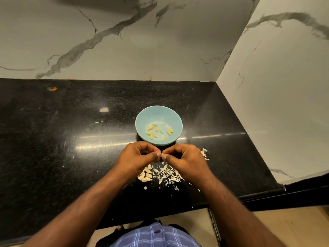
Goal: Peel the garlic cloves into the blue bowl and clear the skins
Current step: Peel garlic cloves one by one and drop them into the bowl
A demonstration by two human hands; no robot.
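A blue bowl (142, 118) stands on the black counter and holds several peeled yellowish cloves (156, 132). Just in front of it, my left hand (137, 157) and my right hand (185, 159) meet fingertip to fingertip, both pinching one small garlic clove (162, 155) between them. Only a pale sliver of that clove shows. Below my hands lie a few unpeeled cloves (146, 174) at the left and a heap of white skins (167, 173) at the right.
More skin flakes (204, 154) lie right of my right hand, with crumbs scattered toward the counter's front edge (160, 218). Marble walls close the back and right side. An orange speck (52, 88) sits far back left.
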